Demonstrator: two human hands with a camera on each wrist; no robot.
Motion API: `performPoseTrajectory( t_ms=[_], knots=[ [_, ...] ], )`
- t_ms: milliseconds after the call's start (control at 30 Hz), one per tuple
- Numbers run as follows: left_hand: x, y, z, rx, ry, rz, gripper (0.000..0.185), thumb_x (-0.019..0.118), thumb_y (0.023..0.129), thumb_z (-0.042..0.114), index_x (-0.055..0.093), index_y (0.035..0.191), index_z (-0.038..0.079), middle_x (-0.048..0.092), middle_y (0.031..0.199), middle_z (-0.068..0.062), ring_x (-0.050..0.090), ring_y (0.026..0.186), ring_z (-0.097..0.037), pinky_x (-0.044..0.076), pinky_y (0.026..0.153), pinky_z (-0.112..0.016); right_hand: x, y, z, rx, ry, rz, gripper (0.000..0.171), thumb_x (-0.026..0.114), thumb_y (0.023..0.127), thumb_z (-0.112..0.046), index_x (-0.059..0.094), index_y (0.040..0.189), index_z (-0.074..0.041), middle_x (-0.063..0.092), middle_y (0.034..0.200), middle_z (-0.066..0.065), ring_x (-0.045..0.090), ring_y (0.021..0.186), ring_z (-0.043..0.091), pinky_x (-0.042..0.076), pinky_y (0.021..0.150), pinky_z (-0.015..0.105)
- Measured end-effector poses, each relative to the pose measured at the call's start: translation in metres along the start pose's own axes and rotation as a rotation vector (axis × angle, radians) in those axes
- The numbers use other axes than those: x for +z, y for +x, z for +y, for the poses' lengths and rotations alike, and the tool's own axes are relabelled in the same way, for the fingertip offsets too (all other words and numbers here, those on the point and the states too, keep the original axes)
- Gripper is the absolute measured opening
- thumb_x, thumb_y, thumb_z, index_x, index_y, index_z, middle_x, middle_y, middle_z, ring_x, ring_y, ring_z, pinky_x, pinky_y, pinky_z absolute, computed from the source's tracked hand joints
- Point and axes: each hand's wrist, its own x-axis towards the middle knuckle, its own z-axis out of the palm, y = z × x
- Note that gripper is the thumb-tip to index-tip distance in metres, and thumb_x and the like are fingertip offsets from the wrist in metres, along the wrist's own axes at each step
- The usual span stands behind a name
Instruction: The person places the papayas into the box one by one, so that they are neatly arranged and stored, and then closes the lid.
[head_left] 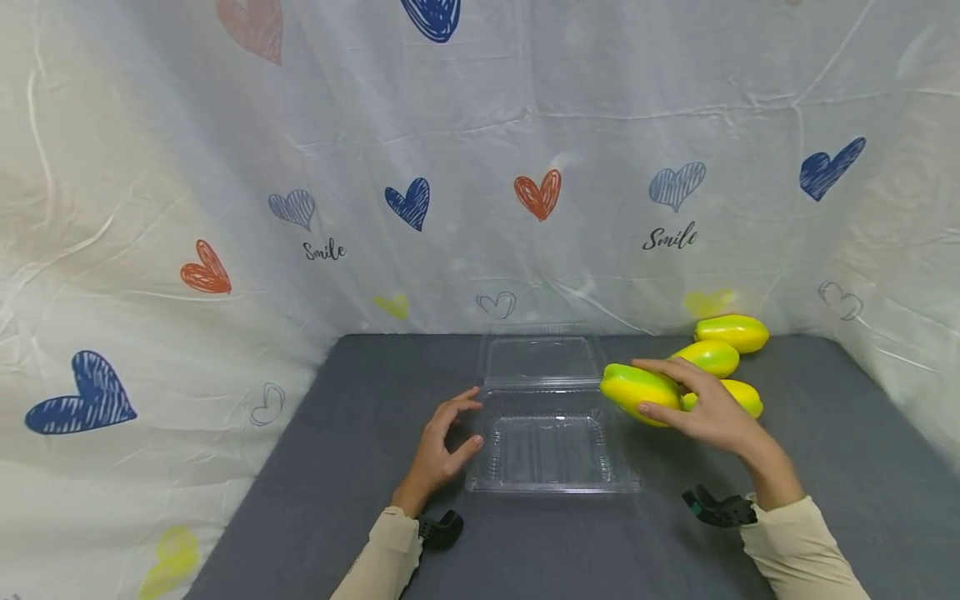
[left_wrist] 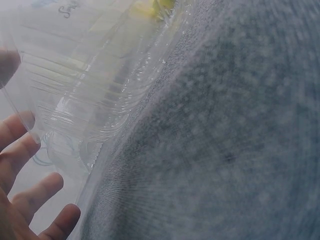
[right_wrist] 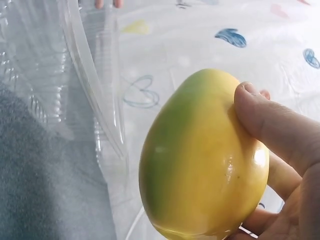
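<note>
In the head view my right hand [head_left: 708,408] holds a glossy yellow-green papaya [head_left: 637,393] above the table, to the right of a clear plastic clamshell box [head_left: 551,487]. The right wrist view shows the thumb [right_wrist: 272,120] against one side of the fruit, with fingers [right_wrist: 282,177] behind it. The box lies unfolded, its lid [head_left: 540,362] toward the back and its tray nearer me. At the box's left edge is my left hand [head_left: 442,446], fingers spread and relaxed. Its fingertips [left_wrist: 27,120] are right at the clear plastic rim in the left wrist view.
Several more papayas [head_left: 731,333] lie at the back right of the dark grey table [head_left: 345,500], close beside the right hand. A white curtain [head_left: 465,108] with printed hearts hangs behind the table and at both sides.
</note>
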Motion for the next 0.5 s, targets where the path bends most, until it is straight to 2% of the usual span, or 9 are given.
performPoseTrajectory(
  t_ms=[167,267,367,500],
  knots=[
    [-0.004,0.005,0.021,-0.002,-0.021,-0.009,0.043,0.07,0.085,0.006,0.062,0.127,-0.002,0.053,0.148,-0.026,0.05,0.134,-0.047,0.046,0.093,-0.059,0.004,0.003,-0.003,0.013,0.001,0.011,0.059,0.077,0.091,-0.034,0.056,0.145,-0.022,0.062,0.138,0.003,0.054,0.106,0.008,0.046,0.088,0.035],
    [-0.008,0.007,0.031,0.0,-0.018,-0.018,0.043,0.07,0.084,0.005,0.062,0.125,-0.004,0.054,0.146,-0.028,0.051,0.132,-0.049,0.047,0.093,-0.057,0.006,0.005,-0.007,-0.002,0.012,0.018,0.058,0.077,0.091,-0.032,0.057,0.144,-0.022,0.062,0.135,0.004,0.053,0.102,0.01,0.044,0.085,0.035],
    [-0.006,0.006,0.024,0.005,-0.006,-0.014,0.044,0.07,0.084,0.005,0.062,0.126,-0.003,0.054,0.147,-0.027,0.052,0.132,-0.047,0.048,0.093,-0.056,0.008,0.007,-0.01,-0.018,0.033,0.021,0.057,0.078,0.091,-0.029,0.057,0.144,-0.021,0.062,0.132,0.003,0.053,0.099,0.009,0.044,0.084,0.032],
    [0.001,0.002,0.003,0.015,0.007,-0.003,0.046,0.071,0.084,0.008,0.062,0.129,0.002,0.054,0.15,-0.022,0.052,0.134,-0.043,0.047,0.094,-0.054,0.01,0.011,-0.016,-0.021,0.064,0.015,0.057,0.078,0.091,-0.028,0.057,0.144,-0.022,0.061,0.132,0.002,0.054,0.099,0.008,0.046,0.085,0.032]
  ],
)
